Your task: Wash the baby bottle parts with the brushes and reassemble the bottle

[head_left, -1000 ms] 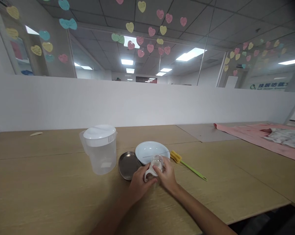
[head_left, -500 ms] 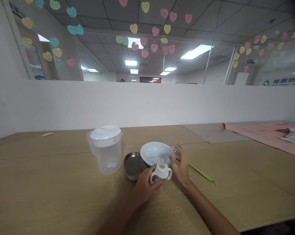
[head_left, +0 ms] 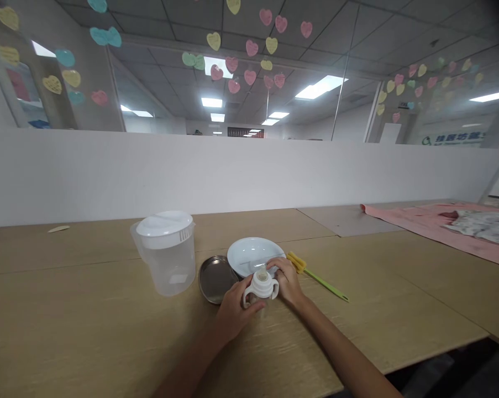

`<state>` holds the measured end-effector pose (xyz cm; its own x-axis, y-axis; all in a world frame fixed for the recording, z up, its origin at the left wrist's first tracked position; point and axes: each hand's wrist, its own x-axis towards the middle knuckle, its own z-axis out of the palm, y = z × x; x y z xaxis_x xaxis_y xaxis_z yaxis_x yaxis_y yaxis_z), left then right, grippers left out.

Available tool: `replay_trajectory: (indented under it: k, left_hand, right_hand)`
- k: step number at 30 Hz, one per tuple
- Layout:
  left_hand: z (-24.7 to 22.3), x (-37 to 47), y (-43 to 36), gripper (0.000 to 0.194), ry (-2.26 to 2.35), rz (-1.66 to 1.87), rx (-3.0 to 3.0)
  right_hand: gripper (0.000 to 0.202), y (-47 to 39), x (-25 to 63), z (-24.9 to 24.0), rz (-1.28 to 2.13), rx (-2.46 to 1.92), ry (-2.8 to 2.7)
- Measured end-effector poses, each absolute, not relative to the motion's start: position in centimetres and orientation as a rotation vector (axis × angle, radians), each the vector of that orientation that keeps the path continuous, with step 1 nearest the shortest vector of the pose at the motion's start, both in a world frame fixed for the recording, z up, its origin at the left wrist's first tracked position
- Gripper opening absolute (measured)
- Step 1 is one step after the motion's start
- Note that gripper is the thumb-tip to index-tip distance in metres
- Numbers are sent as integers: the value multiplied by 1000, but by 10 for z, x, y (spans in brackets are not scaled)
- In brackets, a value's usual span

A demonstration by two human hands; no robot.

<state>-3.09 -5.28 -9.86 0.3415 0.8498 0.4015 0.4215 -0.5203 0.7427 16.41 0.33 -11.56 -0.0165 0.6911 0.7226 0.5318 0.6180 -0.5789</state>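
A small bottle with a white two-handled top [head_left: 262,284] stands upright near the table's front, with my left hand [head_left: 234,308] wrapped round its left side. My right hand [head_left: 288,281] is closed at the bottle's upper right, its fingers on a clear piece [head_left: 255,265], apparently a cap, which shows over the bowl. Directly behind the bottle is a white bowl [head_left: 245,249]. To the left of the bowl lies an oval metal tray [head_left: 216,279]. A brush with a yellow sponge head [head_left: 296,262] and a green handle [head_left: 327,285] rests right of my right hand.
A clear plastic pitcher with a white lid [head_left: 170,260] stands left of the metal tray. On the wooden table [head_left: 87,320], a pink cloth [head_left: 423,225] with a patterned fabric [head_left: 483,225] lies at the far right. A white wall [head_left: 216,174] rises behind.
My right hand has moved left and closer to the bottle, bringing the clear piece with it. The yellow brush head is now uncovered. The whole view has shifted to the right.
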Motion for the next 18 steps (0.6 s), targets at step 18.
replay_trajectory:
  k: [18]
  left_hand:
    - [-82, -34, -58, 57, 872, 1008, 1803]
  right_hand:
    - [26, -32, 137, -101, 225, -796, -1777]
